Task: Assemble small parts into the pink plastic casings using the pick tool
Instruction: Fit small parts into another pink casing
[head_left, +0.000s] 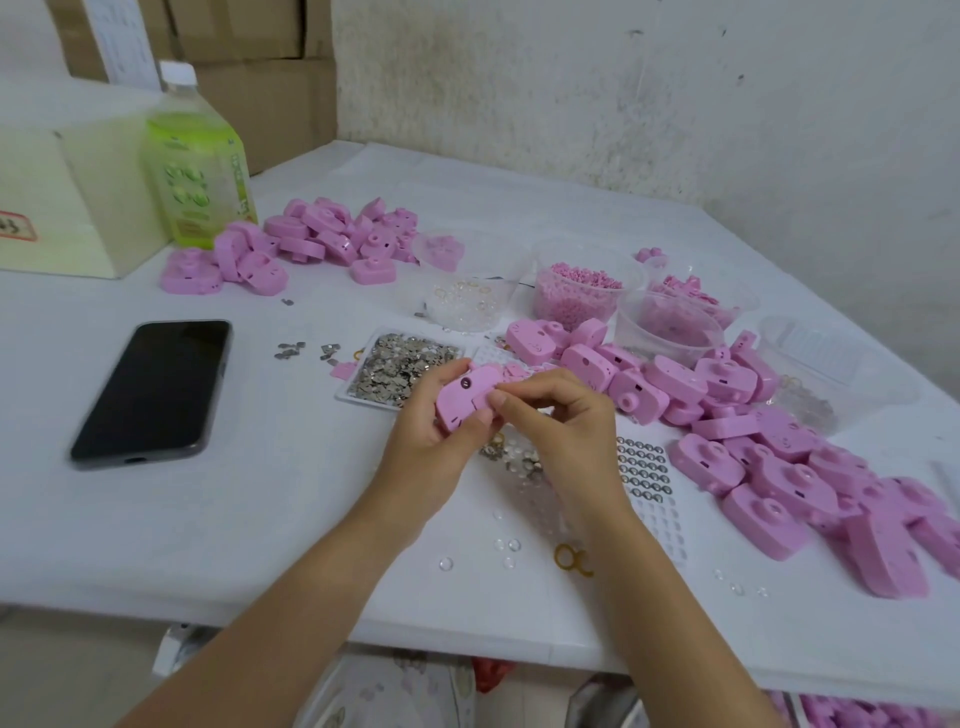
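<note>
At centre, casing (465, 397) in left hand (431, 431) and right hand (561, 415), before tray (402, 364). Left of frame, phone (153, 392). Upper left, box (67, 197); rightward, bottle (200, 166), then left pile (322, 239). Behind tray, tubs (576, 291). Right to lower right, right pile (779, 452).

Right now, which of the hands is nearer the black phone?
Left. The left hand grips the pink casing right of the phone; the right hand sits farther right, beyond it.

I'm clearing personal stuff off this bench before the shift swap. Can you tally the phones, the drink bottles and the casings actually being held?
phone: 1
drink bottle: 1
pink casing, held: 1
Total: 3
</note>
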